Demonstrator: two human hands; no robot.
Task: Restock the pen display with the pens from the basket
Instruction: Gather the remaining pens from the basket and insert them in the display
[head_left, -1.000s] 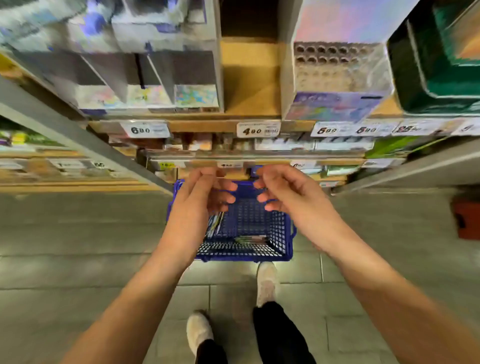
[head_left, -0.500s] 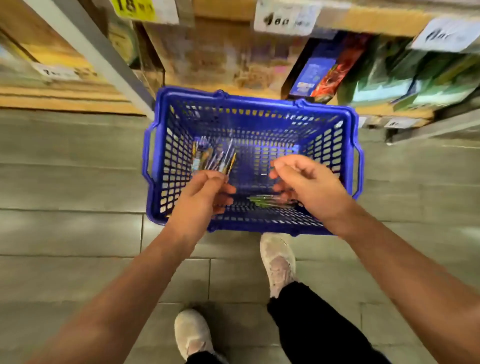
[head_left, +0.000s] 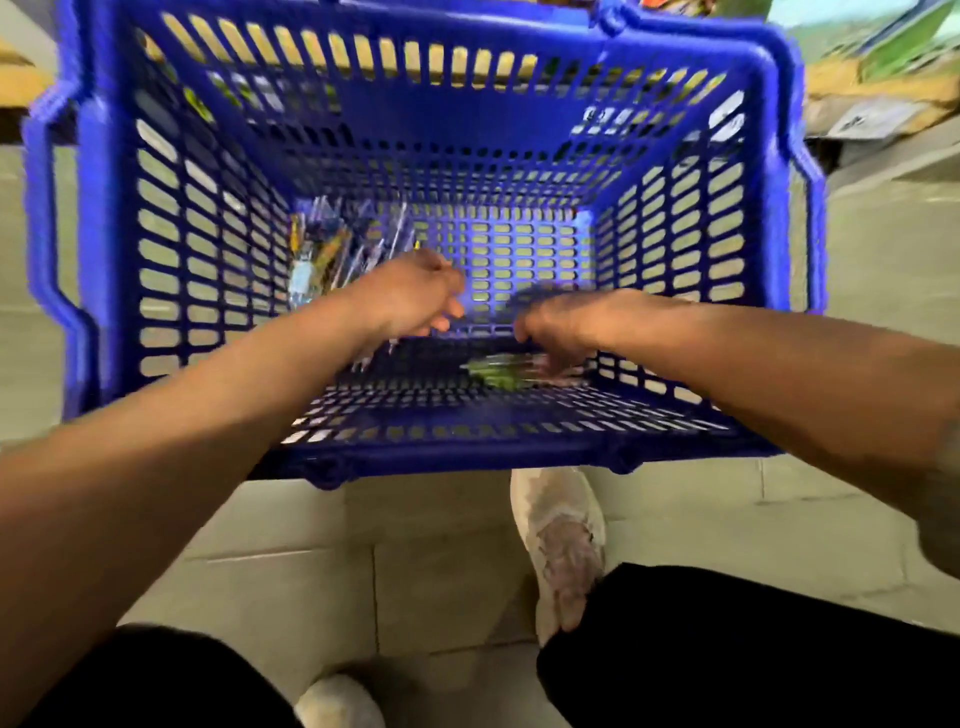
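Tiled floor (head_left: 291, 525), blue basket (head_left: 426, 457): green pens (head_left: 498, 371) under right hand (head_left: 561, 327) fingertips, grip unclear; left hand (head_left: 410, 296) loosely curled beside packs (head_left: 317, 254).

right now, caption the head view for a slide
Inside a blue basket, the left hand and right hand reach for pen packs.

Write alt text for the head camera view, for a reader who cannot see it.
A person's left hand and right hand reach down into a blue plastic basket on a tiled floor. The right hand is at some green pens near the basket's nearest wall; more packaged pens lie by its left wall. Motion blur hides any grip.
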